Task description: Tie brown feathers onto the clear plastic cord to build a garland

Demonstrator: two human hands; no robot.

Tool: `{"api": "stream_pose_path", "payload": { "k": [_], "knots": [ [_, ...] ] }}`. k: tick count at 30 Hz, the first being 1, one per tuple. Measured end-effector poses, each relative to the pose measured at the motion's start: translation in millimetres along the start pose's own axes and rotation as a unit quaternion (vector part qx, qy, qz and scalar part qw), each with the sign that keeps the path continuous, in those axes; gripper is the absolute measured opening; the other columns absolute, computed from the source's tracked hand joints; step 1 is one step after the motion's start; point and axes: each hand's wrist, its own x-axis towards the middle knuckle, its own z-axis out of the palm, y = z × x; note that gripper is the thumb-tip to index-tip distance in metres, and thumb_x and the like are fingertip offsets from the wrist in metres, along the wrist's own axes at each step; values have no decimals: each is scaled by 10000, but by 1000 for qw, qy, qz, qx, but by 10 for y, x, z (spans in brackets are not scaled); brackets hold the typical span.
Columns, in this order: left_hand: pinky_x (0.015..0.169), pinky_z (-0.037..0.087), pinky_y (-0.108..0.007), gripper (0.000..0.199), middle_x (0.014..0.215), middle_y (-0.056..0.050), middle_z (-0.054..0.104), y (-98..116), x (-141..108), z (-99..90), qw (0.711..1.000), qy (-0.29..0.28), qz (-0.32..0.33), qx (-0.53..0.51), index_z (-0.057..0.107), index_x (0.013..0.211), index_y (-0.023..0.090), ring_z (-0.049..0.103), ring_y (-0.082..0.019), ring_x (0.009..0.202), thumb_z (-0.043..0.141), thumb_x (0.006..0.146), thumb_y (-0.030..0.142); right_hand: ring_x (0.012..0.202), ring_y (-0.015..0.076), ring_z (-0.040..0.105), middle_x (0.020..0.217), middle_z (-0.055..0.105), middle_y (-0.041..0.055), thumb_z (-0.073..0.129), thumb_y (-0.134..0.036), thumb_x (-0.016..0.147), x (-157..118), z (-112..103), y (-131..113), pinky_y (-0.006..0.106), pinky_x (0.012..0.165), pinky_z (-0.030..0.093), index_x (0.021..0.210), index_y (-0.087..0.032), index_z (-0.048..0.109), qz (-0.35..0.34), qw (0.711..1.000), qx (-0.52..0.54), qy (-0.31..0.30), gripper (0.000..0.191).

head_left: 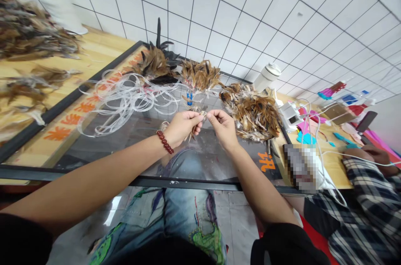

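Above the dark-framed glass panel (200,169), my left hand (184,126) pinches a small bundle of brownish feathers (203,113) between thumb and fingers; quill ends poke out below it. My right hand (222,125) meets it, thumb and forefinger closed on the same bundle's tip. Fine detail of the bundle is hidden by the fingers. Just beyond lie a bunch of brown feathers (201,75) and a small blue item (189,98). A larger heap of brown feathers (252,112) rests right of my right hand. Tangled clear plastic strips (125,104) lie to the left.
Dark-tipped feathers (156,64) sit at the panel's back corner. More feathers (31,31) pile on the wooden table (103,45) at far left. A white bottle (267,76), white cables and a power strip (291,114) are at right, beside another person's plaid sleeve (366,181).
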Motion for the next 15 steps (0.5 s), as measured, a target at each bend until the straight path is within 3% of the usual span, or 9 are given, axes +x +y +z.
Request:
{"api": "stream_pose_path", "payload": {
  "k": [3,7,10,12,15],
  "knots": [
    [412,370,-172,257,484,7,507,5,-7,-4,999,-25,-7,21,535,559,128,462,-63,413,610,785,222,720,121,547,744,611,0,622,-377,809,-2,-11,7,261,724,442,781,-192,639,-11,1000,-22,-11,189],
    [397,346,-168,218,478,12,502,9,-13,-3,999,-36,4,15,546,584,132,444,-62,403,610,777,212,739,112,560,814,634,-2,637,-381,798,10,-40,8,266,758,462,885,-214,669,13,999,40,-3,192],
    [395,349,-172,230,480,11,494,22,-25,-1,998,-56,-14,-10,542,574,131,441,-64,404,641,757,228,771,119,582,914,649,9,658,-402,773,16,-68,-1,286,780,486,995,-238,683,32,995,74,-66,277],
    [395,352,-173,208,487,9,495,32,-36,-3,996,-74,-32,-27,562,594,125,443,-64,405,664,741,230,768,123,587,894,644,12,659,-405,771,14,-79,-5,293,781,492,943,-231,698,26,993,71,-95,248],
    [410,371,-175,161,514,-2,521,35,-51,-4,992,-104,-58,-49,611,671,110,466,-69,418,682,735,239,711,124,573,742,607,-1,643,-413,784,6,-80,-5,293,758,493,806,-205,677,18,995,46,-81,212]
  ]
}}
